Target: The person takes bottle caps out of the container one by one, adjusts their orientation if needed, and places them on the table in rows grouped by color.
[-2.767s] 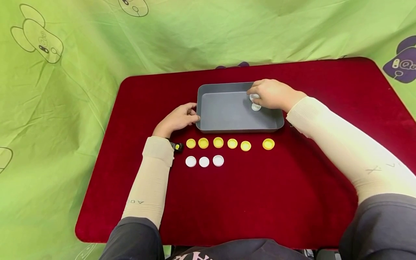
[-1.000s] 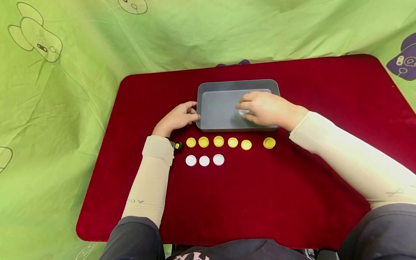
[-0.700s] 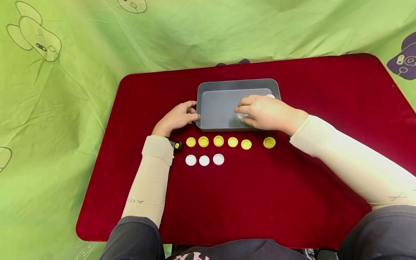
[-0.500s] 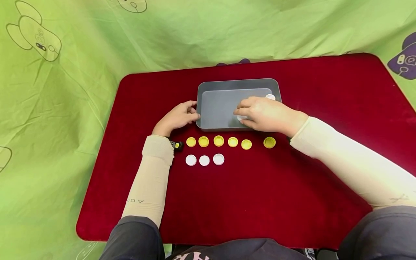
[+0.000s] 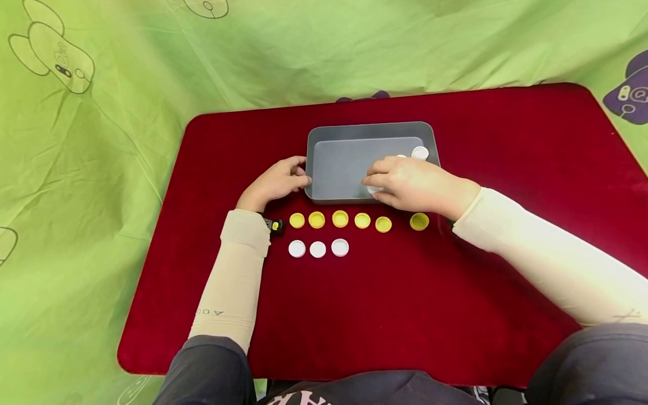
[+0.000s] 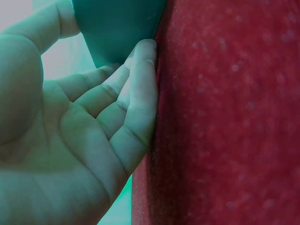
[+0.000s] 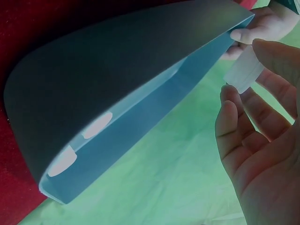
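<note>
My left hand (image 5: 278,181) holds the left end of a grey baking tray (image 5: 336,169), with the thumb at its rim. In the left wrist view the fingertips lie against the tray's outer wall. Over the tray's right front part, my right hand (image 5: 412,183) pinches a white bottle cap (image 7: 244,70) between thumb and fingers. The right wrist view has this cap raised above the rim. Two more white caps sit inside at the tray's right end, one plainly visible white cap (image 5: 419,153) and one white cap (image 5: 401,157) mostly hidden behind my right hand.
In front of the tray runs a row of several yellow caps (image 5: 340,219), the last one spaced farther right. Below it are three white caps (image 5: 318,249). A red cloth (image 5: 405,315) covers the table; green curtains (image 5: 283,56) hang behind and at the left.
From the tray's right end, my right hand has come toward the front and left with one white cap. The other white caps there have come into view. My left hand stays put.
</note>
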Demonstrator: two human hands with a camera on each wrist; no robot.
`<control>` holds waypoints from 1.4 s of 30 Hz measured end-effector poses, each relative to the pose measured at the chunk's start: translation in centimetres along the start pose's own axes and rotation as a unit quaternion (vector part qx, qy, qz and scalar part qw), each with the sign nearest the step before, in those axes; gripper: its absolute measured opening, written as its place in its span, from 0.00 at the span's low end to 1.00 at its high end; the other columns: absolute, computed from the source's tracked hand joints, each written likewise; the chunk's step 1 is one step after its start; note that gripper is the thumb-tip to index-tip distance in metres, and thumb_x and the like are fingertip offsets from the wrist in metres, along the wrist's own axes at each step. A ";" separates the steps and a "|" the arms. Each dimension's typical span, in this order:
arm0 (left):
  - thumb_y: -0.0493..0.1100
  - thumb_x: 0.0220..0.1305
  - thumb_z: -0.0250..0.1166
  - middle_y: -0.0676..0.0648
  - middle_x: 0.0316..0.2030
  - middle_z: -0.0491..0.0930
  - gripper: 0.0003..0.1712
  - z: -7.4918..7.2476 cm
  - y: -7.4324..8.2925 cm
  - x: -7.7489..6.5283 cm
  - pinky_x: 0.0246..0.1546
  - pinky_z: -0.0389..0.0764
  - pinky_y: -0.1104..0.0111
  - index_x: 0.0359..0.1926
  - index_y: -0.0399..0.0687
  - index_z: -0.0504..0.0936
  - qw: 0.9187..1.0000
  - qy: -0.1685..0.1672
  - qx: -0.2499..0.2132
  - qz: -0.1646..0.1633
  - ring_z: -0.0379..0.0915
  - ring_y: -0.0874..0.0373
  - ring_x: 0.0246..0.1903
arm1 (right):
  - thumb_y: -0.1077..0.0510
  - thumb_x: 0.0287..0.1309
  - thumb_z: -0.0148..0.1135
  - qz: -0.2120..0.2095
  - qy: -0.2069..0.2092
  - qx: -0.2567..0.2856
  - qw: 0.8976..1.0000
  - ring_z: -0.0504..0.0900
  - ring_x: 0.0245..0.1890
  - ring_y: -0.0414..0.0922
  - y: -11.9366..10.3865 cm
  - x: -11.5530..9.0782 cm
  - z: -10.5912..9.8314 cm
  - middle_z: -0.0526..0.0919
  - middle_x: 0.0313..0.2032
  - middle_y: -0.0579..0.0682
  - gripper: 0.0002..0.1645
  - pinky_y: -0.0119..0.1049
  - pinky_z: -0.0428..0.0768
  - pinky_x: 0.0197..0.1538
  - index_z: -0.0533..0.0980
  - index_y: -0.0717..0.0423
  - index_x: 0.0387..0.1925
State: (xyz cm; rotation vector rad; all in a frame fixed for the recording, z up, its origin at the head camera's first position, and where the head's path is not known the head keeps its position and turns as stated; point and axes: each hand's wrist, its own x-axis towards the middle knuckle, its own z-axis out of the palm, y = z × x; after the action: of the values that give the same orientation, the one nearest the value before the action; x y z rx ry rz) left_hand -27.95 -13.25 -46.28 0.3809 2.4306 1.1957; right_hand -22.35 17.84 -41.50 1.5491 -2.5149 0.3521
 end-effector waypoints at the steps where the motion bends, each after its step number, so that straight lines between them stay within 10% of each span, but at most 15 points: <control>1: 0.42 0.63 0.62 0.41 0.41 0.78 0.32 0.0 0.0 0.0 0.42 0.78 0.62 0.68 0.43 0.67 1.000 0.000 0.001 0.000 0.76 0.50 0.37 | 0.61 0.56 0.67 -0.002 0.003 0.000 1.000 0.79 0.44 0.54 -0.1 0.0 0.0 0.81 0.43 0.55 0.16 0.47 0.75 0.51 0.81 0.62 0.47; 42: 0.43 0.63 0.62 0.42 0.41 0.78 0.33 -0.1 -0.2 0.0 0.41 0.77 0.63 0.68 0.43 0.66 1.000 0.004 0.003 0.005 0.75 0.49 0.36 | 0.61 0.56 0.67 -0.007 -0.015 0.021 1.000 0.78 0.43 0.49 -3.3 -1.3 1.8 0.81 0.43 0.51 0.16 0.41 0.77 0.47 0.81 0.59 0.47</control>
State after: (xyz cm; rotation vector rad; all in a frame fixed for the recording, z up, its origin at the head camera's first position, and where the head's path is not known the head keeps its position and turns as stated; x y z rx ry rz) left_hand -28.00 -13.40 -46.39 0.3910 2.4421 1.1971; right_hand -18.89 17.04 -43.21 1.5978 -2.5351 0.3855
